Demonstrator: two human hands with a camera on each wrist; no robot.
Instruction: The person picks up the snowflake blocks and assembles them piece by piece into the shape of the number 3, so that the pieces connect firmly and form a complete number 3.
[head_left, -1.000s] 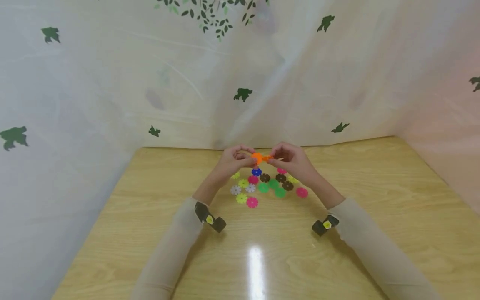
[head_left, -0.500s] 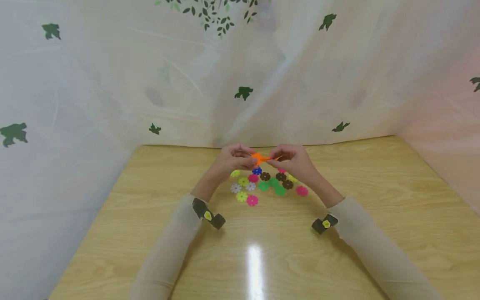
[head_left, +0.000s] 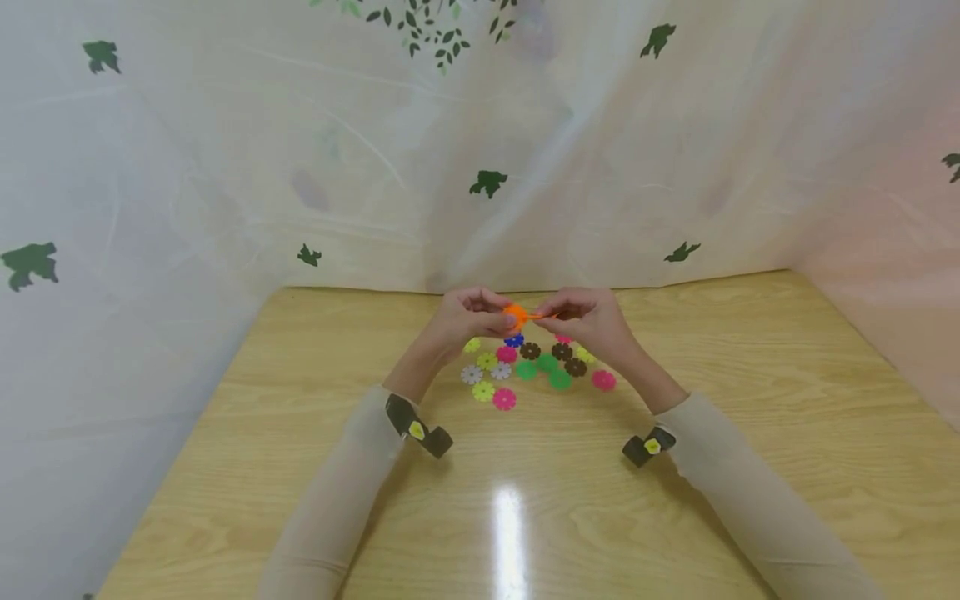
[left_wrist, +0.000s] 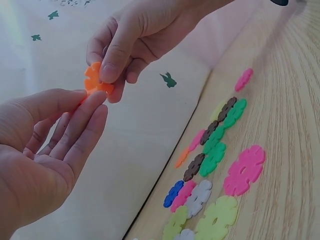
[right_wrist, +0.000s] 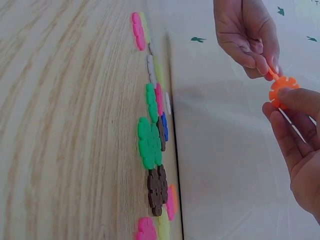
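Item: 2 orange flower-shaped discs, raised above the desk (head_left: 240,433) toward its far side. The left disc (head_left: 515,316) shows its face to the head view; the right disc (right_wrist: 279,85) stands edge-on there, roughly at right angles to it. The rims meet between the hands; whether the slots interlock, the pictures do not tell.

Left hand (head_left: 467,323): narrow grip, thumb and fingers pinching the left disc.

Right hand (head_left: 588,325): narrow grip, thumb and fingertips pinching the right disc.

Loose discs, same notched pattern, lying on the desk in a cluster below the hands, as seen in the head view: 3 green discs (head_left: 560,379), 2 of these touching; 3 brown discs (head_left: 530,351); 4 pink discs (head_left: 505,399), 1 set at the near edge and 1 at the right; 4 yellow discs (head_left: 483,391); white discs (head_left: 472,374) at the left; 1 blue disc (head_left: 514,340), partly behind the left hand's fingers. A further orange disc (left_wrist: 183,158) lies beside a pink one, visible in the wrist views.

Surroundings: wood-grain desk top with a bright reflection; pale cloth (head_left: 600,125) behind, printed with green birds and leaves. Beige sleeves (head_left: 322,508); 1 black wrist camera (head_left: 437,442) on the left wrist, a matching one on the right.
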